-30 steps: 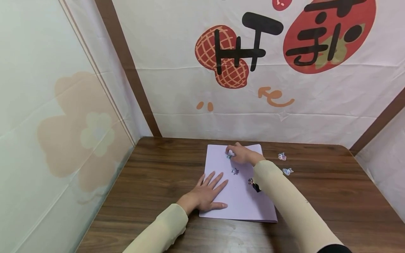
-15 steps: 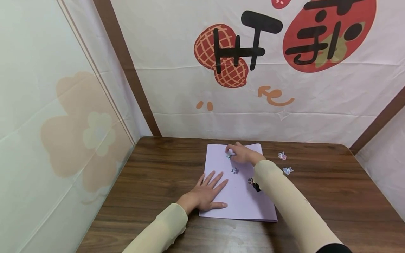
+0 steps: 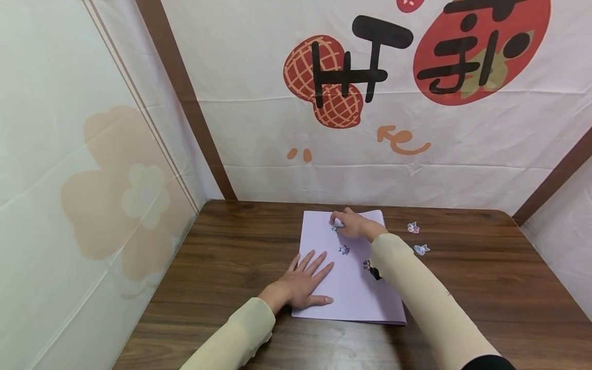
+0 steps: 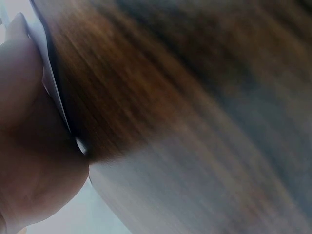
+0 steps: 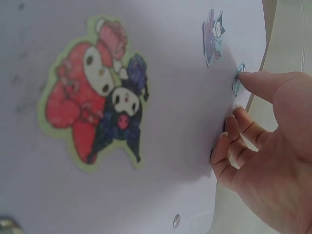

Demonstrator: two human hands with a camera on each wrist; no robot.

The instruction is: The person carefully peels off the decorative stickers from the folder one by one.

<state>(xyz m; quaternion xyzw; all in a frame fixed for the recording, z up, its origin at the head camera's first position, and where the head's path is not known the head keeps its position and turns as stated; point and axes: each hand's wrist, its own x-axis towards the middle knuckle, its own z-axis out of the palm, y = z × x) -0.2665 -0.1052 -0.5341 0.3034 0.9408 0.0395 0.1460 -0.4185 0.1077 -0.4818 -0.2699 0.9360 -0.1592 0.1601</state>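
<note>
A lilac folder (image 3: 351,293) lies on the wooden table, with several cartoon stickers on it. My left hand (image 3: 300,285) rests flat on its lower left, fingers spread; the left wrist view shows only part of this hand (image 4: 39,165) at the folder's edge. Near the folder's top, my right hand (image 3: 352,225) presses a small teal sticker (image 5: 237,80) with the tip of its straight thumb (image 5: 265,84). Its other visible fingers are bent, tips at the folder's surface. Nearby are a purple character sticker (image 5: 212,39) and a red-and-black character sticker (image 5: 80,105).
Two loose stickers, an upper one (image 3: 413,227) and a lower one (image 3: 421,250), lie on the table (image 3: 485,277) right of the folder. A printed cloth (image 3: 259,128) hangs behind the table's far edge. Small metal rivets (image 5: 176,221) show on the folder.
Both hands keep their places on the folder, and the stickers stay where they were. Only the head view shifts very slightly.
</note>
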